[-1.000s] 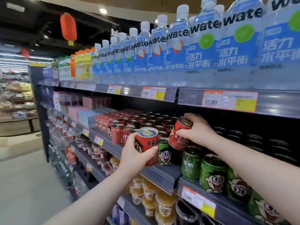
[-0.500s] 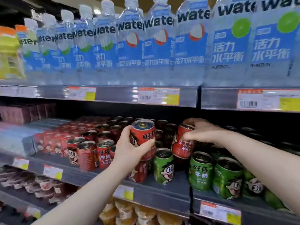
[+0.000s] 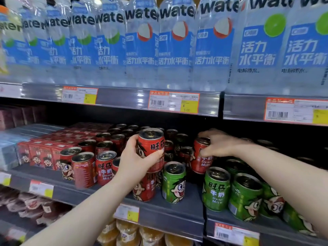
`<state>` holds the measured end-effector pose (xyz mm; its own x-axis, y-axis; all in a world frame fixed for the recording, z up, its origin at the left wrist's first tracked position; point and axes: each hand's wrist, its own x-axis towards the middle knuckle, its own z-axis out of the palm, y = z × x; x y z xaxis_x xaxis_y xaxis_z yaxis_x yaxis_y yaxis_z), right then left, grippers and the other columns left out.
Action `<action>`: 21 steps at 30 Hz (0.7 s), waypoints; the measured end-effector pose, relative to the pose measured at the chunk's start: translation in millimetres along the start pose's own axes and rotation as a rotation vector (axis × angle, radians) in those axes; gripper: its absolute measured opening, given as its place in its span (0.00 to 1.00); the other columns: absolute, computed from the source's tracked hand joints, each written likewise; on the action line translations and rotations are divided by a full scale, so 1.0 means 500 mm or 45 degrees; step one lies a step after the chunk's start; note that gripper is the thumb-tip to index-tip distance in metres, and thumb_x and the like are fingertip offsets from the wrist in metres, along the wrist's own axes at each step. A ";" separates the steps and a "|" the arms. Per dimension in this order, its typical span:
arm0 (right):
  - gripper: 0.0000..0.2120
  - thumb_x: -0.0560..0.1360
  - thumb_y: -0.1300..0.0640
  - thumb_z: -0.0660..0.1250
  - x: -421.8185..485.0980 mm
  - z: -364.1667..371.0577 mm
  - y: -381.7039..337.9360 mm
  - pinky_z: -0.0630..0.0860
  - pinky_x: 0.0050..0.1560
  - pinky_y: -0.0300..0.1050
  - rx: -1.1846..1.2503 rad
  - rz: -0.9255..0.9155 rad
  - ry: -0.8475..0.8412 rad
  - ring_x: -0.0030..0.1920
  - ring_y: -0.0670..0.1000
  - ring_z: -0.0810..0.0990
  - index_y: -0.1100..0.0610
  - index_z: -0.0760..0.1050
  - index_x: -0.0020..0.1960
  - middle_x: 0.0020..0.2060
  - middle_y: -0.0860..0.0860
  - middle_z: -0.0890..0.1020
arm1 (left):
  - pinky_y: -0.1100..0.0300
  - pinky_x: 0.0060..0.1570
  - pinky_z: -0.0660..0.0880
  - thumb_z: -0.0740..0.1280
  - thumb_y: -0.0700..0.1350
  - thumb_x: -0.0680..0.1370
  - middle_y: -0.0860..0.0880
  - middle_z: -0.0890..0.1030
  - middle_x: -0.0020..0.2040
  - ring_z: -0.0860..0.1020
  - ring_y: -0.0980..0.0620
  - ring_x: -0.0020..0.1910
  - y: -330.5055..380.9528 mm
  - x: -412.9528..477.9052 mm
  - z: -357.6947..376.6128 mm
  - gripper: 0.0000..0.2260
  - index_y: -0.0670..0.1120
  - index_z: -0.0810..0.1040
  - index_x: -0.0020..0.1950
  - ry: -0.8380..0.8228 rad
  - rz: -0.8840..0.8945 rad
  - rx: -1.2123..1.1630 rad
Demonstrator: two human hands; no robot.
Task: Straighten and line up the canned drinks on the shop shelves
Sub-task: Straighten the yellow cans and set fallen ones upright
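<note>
My left hand [image 3: 137, 161] grips a red milk can [image 3: 152, 144] upright, lifted above another red can [image 3: 144, 188] at the shelf front. My right hand [image 3: 220, 143] reaches in from the right and grips the top of a second red can [image 3: 201, 161], tilted, behind the green row. Red cans [image 3: 83, 168] crowd the left part of the middle shelf [image 3: 177, 213]. One green can [image 3: 174, 182] stands alone at the front centre, and more green cans [image 3: 215, 189] stand to the right.
Tall water bottles [image 3: 177, 45] fill the shelf above, with price tags [image 3: 173, 102] on its edge. Red cartons [image 3: 42, 155] sit left of the cans. Jelly cups [image 3: 124, 231] and packaged snacks [image 3: 26, 201] lie on the shelf below.
The view has swung right and closer to the shelf. My left hand still holds its red can raised; my right hand has lowered its red can deeper, behind the green cans.
</note>
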<state>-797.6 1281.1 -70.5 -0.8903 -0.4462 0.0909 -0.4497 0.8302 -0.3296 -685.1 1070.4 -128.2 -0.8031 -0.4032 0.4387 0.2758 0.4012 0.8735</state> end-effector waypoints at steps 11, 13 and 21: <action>0.31 0.67 0.53 0.75 0.058 0.103 -0.021 0.69 0.61 0.39 -0.124 -0.182 -0.110 0.65 0.53 0.70 0.54 0.69 0.68 0.66 0.53 0.68 | 0.64 0.49 0.71 0.76 0.49 0.67 0.61 0.76 0.50 0.74 0.65 0.49 0.011 -0.001 0.019 0.29 0.51 0.69 0.65 0.043 0.021 0.027; 0.27 0.68 0.58 0.73 0.067 0.112 -0.021 0.69 0.59 0.37 -0.110 -0.240 -0.105 0.65 0.51 0.70 0.54 0.71 0.65 0.65 0.52 0.70 | 0.64 0.49 0.71 0.76 0.50 0.67 0.58 0.77 0.52 0.75 0.62 0.51 0.008 -0.002 0.019 0.29 0.51 0.68 0.65 0.059 0.016 0.036; 0.25 0.71 0.38 0.65 0.026 0.080 -0.057 0.70 0.61 0.42 -0.071 -0.426 -0.063 0.60 0.49 0.72 0.48 0.71 0.64 0.62 0.49 0.72 | 0.65 0.46 0.69 0.76 0.49 0.67 0.64 0.73 0.49 0.72 0.68 0.47 -0.002 -0.012 0.013 0.30 0.51 0.68 0.65 0.149 0.000 0.047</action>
<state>-793.3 1238.1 -97.7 -0.6888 -0.7115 0.1390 -0.7206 0.6513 -0.2376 -683.9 1077.6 -133.1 -0.7352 -0.4960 0.4620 0.2539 0.4305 0.8661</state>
